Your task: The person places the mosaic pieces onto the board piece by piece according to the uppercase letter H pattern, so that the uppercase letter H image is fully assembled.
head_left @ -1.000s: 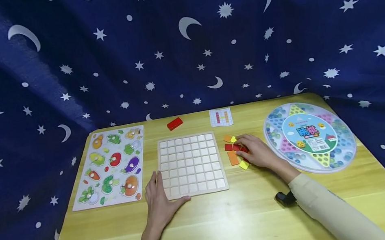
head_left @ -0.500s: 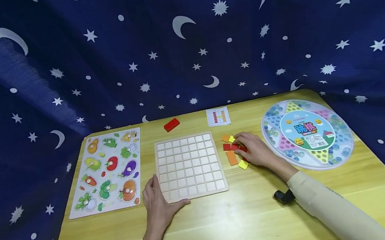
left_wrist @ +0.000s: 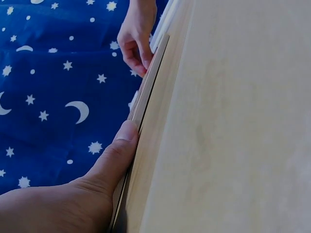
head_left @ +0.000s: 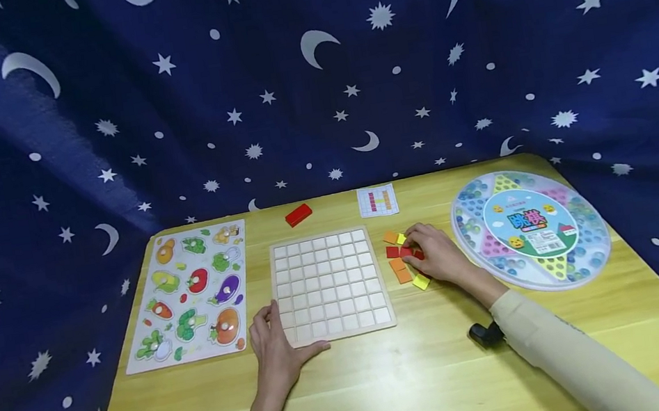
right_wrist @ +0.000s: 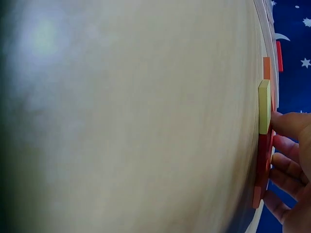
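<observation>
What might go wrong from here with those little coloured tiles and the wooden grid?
The right hand has its fingers among closely bunched tiles, so it might nudge neighbouring ones aside.
The left hand touches the edge of the wooden grid; an uneven push could slide or turn it.
The round game box lies close beside the right hand, so a wide swing might bump it.

Tiles (head_left: pixel 400 266): red, orange, yellow | board (head_left: pixel 333 286): pale, gridded | curtain (head_left: pixel 258 61): dark blue, white moons, stars
</observation>
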Available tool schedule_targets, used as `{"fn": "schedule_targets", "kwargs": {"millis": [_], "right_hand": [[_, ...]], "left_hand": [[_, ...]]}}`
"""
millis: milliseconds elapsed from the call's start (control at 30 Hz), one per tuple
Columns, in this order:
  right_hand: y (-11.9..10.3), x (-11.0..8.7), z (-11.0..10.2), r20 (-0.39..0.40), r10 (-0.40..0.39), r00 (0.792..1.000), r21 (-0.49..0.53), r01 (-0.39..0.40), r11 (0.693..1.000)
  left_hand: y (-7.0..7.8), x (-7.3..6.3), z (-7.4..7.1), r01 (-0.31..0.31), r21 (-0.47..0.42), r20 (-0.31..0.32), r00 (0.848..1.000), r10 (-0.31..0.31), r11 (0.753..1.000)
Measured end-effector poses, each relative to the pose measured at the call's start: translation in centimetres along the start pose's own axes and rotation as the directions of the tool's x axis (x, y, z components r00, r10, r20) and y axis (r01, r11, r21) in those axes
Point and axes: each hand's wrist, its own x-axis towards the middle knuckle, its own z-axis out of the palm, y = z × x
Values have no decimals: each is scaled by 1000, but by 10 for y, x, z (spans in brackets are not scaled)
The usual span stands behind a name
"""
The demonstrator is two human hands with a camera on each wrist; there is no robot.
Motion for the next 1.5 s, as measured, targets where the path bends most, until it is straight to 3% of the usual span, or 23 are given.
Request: {"fn": "schedule_targets", "kwargs": {"millis": [433, 667, 933, 1300, 1500], "right_hand": [[4, -1, 1, -17, 16, 1000, 14, -16, 1000], [3, -2, 4, -66, -26, 998, 119, 34, 992], [-5, -3, 2, -41, 10, 999, 292, 3, 956], [-7, -2, 4, -91, -54, 994, 330, 81, 940], [-9, -2, 2, -77, -43, 996, 346, 67, 936]], "left_hand": [[0, 0, 4, -11, 8, 0, 1000, 11, 1000], [1, -2, 3, 6, 5, 13, 1000, -6, 1000], [0, -2, 3, 6, 4, 14, 1000, -6, 1000], [0, -1, 2, -2, 16, 3, 1000, 2, 1000], [2, 0, 1, -5, 14, 6, 1000, 5, 1000]]}}
